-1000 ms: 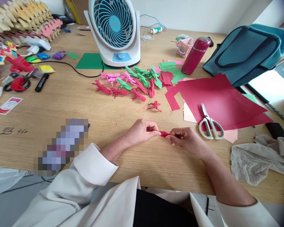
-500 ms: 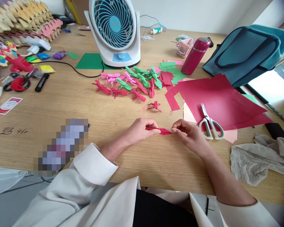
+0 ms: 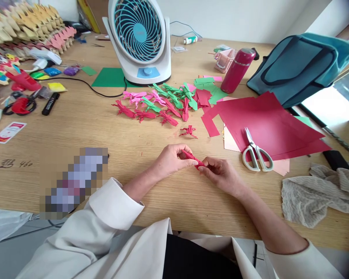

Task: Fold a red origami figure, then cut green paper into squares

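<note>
A narrow folded piece of red paper [image 3: 189,155] is held over the near middle of the table, slanting down to the right. My left hand [image 3: 174,159] pinches it between thumb and fingers along its upper left part. At its lower right end, the fingertips of my right hand [image 3: 219,173] are closed on it, close to my left thumb. Just beyond my hands lies a small red folded paper figure [image 3: 189,131]. Farther back is a cluster of folded figures in red, pink and green [image 3: 174,99].
Scissors [image 3: 257,153] rest on large red sheets [image 3: 267,120] at the right, near a red bottle [image 3: 239,69] and a teal bag [image 3: 293,66]. A fan [image 3: 144,71] stands behind the figures. A marker [image 3: 50,104] and a crumpled cloth [image 3: 311,197] lie at the sides.
My right hand has moved left and now grips the paper's right end. The paper has turned from nearly level to slanting down to the right. The view has shifted slightly.
</note>
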